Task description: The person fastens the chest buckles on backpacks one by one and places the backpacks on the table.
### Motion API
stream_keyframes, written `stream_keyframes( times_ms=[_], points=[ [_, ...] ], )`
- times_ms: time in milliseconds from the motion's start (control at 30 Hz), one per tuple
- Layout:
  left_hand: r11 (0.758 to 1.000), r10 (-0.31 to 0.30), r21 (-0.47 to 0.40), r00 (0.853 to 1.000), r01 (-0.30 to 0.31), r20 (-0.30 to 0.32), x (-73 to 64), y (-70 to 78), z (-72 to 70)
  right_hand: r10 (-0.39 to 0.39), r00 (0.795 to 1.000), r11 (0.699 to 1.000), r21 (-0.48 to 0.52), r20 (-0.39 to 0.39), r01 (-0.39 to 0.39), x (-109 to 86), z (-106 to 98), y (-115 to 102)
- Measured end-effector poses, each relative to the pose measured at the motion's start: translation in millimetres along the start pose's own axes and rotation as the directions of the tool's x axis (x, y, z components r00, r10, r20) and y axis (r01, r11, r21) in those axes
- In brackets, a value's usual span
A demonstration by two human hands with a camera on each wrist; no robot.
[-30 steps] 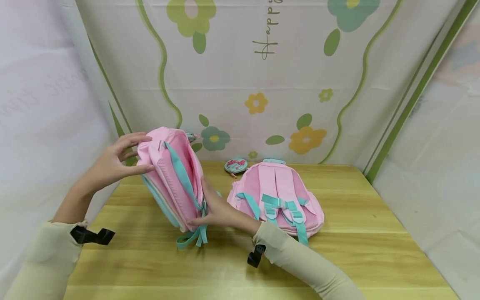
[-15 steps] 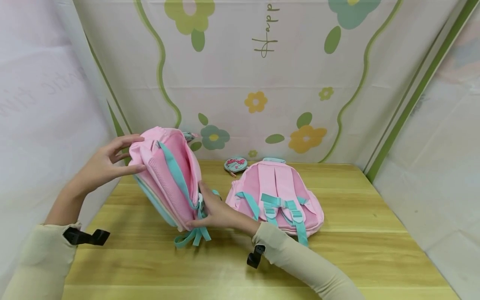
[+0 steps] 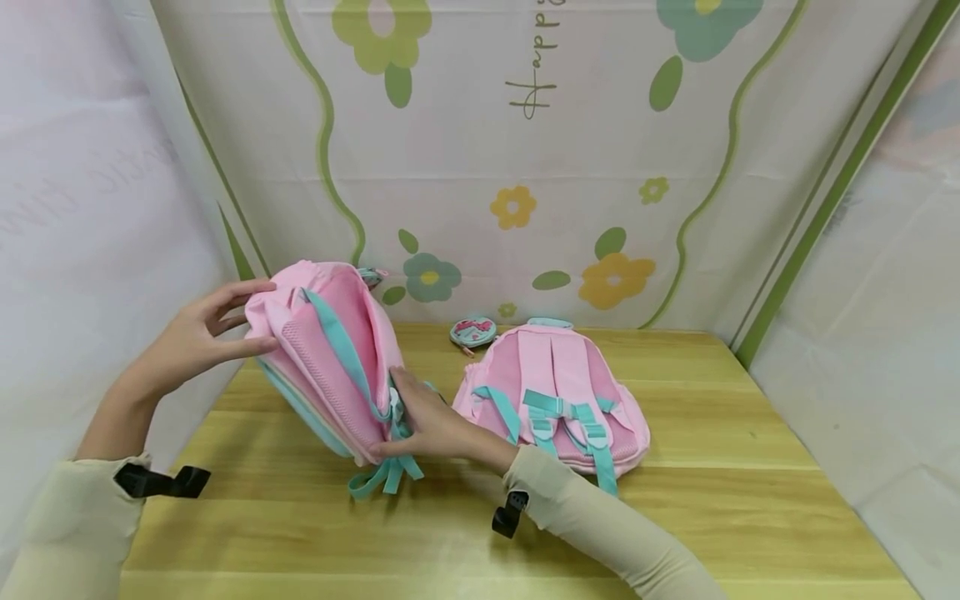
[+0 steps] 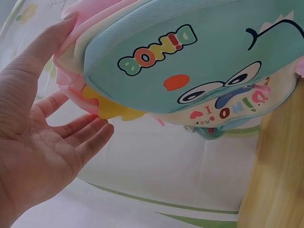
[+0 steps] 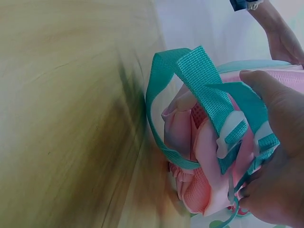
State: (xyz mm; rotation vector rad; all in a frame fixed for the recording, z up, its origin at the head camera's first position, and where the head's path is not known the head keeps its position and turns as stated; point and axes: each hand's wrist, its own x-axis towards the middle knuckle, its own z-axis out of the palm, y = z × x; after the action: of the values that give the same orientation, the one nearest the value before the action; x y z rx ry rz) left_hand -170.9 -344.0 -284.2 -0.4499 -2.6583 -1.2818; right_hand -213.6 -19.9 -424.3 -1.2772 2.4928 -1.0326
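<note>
A pink and teal child's backpack is held tilted above the left half of the table. My left hand holds its left end between thumb and spread fingers. In the left wrist view, the backpack's teal front shows a cartoon face and the word DINO, and my fingertips touch it beside a yellow frill. My right hand grips the lower right end, thumb on one side and fingers on the other. Teal straps hang loose there in the right wrist view. Some right fingertips are hidden.
A second pink backpack lies on the wooden table, its shoulder straps upward. A small round pouch lies behind it. Another small charm shows behind the held backpack. Printed cloth walls stand at the back and both sides.
The held backpack has shifted left and leans over more to the left. My left hand has moved left and slightly down with it. The second backpack has stayed in place.
</note>
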Motion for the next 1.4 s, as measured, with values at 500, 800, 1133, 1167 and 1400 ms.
stream_keyframes(
  times_ms=[500,800,1133,1167,1400],
  points=[
    [1.0,-0.002,-0.018,1.0,0.002,0.017,-7.0,-17.4,-6.3,-0.084,0.996,0.996,-0.021,0.021,0.084,-1.5,2.3,4.5],
    [0.999,-0.001,-0.047,1.0,0.002,0.02,-12.6,-23.0,-9.8,-0.13,0.991,0.991,-0.033,0.015,0.13,0.0,6.8,4.0],
    [0.997,-0.043,-0.067,0.999,0.045,0.022,-24.3,-41.4,-15.0,-0.059,0.997,0.996,-0.063,0.043,0.062,-1.9,10.9,1.7],
    [0.996,-0.046,-0.069,0.999,0.047,0.02,-25.6,-43.5,-15.7,-0.052,0.998,0.996,-0.068,0.046,0.055,-1.9,11.3,1.4],
    [0.994,-0.067,-0.079,0.998,0.069,0.019,-33.6,-56.0,-19.7,0.012,0.997,0.996,-0.084,0.077,-0.005,-1.7,12.4,-3.4]
  ],
)
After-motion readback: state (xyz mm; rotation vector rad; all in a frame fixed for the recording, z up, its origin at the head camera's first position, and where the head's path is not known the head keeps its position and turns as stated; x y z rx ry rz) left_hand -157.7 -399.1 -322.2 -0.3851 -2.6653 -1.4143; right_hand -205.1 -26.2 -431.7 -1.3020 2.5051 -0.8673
